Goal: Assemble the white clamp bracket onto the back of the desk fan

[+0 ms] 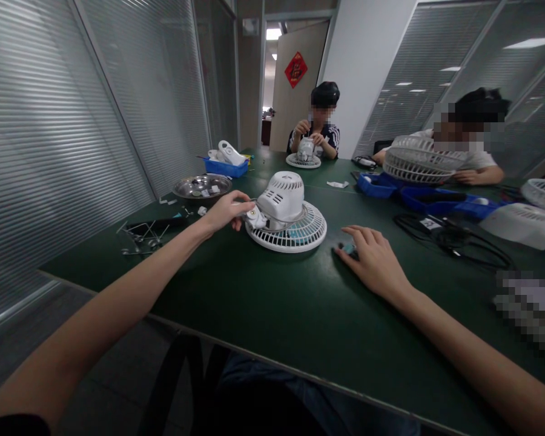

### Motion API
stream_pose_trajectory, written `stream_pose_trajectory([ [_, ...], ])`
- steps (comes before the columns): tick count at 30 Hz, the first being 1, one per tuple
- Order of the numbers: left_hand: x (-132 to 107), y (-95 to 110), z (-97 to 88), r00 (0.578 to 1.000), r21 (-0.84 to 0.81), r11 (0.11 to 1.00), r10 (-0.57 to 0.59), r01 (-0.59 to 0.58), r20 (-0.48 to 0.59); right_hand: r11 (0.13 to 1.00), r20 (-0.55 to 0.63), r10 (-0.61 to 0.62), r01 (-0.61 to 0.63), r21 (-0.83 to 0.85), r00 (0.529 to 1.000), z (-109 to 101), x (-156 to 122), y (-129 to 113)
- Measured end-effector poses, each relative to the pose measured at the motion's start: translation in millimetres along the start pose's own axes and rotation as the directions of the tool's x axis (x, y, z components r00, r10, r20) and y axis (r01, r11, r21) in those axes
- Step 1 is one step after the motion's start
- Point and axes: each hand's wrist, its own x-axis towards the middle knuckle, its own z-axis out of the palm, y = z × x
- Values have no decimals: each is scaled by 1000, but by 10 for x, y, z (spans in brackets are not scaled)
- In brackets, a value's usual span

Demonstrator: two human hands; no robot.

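Observation:
A white fan motor housing [281, 200] sits on a white round grille [295, 233] lying flat on the green table [272, 303]. My left hand [224, 212] reaches out to the housing's left side, fingers closed on a small white part [255, 217] that sticks out of it. My right hand [372, 257] rests palm down on the table to the right of the grille, fingers lying flat over a small dark and blue object [347, 248] that is mostly hidden.
A metal bowl [202, 186] with small parts and a blue tray [227, 165] stand at the far left. Wire pieces [140, 236] lie near the left edge. Black cable [454, 239], blue trays [413, 194] and fan grilles [418, 160] fill the right. Two other people work across the table.

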Motion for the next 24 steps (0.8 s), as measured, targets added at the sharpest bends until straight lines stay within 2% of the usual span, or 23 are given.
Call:
stream_pose_trajectory([
  [3, -64, 74, 16, 985, 29, 997, -78, 75, 151, 996, -88, -69, 64, -54, 994, -110, 28, -121],
  [5, -86, 94, 32, 982, 30, 993, -115, 112, 152, 991, -104, -130, 125, -52, 986, -191, 68, -295],
  [8, -81, 82, 45, 985, 45, 989, -142, 138, 100, 980, -12, -171, 171, 104, 985, -252, 167, -694],
  [10, -67, 68, 45, 982, 80, 986, -155, 147, 110, 959, 64, -196, 178, 220, 979, -243, 265, -1003],
  [12, -58, 66, 45, 977, 104, 983, -163, 149, 135, 958, 123, -205, 173, 229, 971, -211, 378, -1282],
  [14, -59, 78, 45, 972, 106, 982, -171, 156, 162, 969, 138, -161, 129, 213, 977, -174, 487, -1485],
  [17, -81, 112, 40, 965, 108, 977, -199, 182, 171, 972, 138, -105, 72, 226, 985, -133, 590, -1627],
  [20, -124, 151, 23, 957, 80, 974, -225, 213, 182, 958, 129, -73, 33, 284, 989, -114, 603, -1647],
  [24, -185, 220, 10, 922, -25, 960, -261, 279, 288, 904, 108, -12, -36, 426, 994, -91, 539, -1632],
])
